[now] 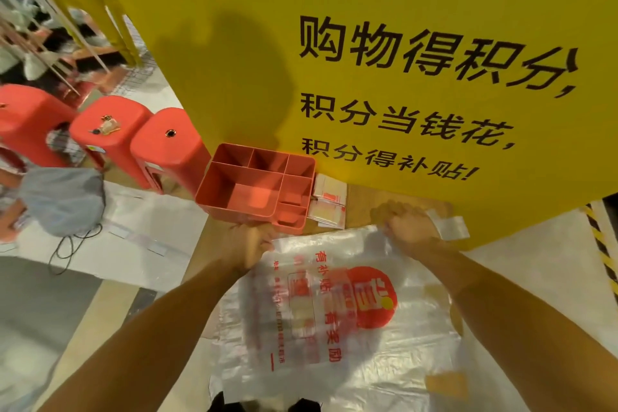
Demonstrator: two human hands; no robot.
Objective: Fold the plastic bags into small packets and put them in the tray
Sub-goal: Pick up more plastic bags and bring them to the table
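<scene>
A clear plastic bag [337, 304] with a red round logo and red print lies flat on the wooden table in front of me. My left hand [245, 244] grips its far left corner, and my right hand [409, 227] grips its far right corner, where a handle strip sticks out. Just beyond the left hand stands a red tray [214, 177] with several empty compartments. Folded bag packets [329, 201] lie on the table against the tray's right side.
A big yellow sign [384, 43] with black characters stands right behind the table. Three red stools [113, 130] stand at the left. A grey cloth bag [63, 197] with a black cord lies on the white surface to the left.
</scene>
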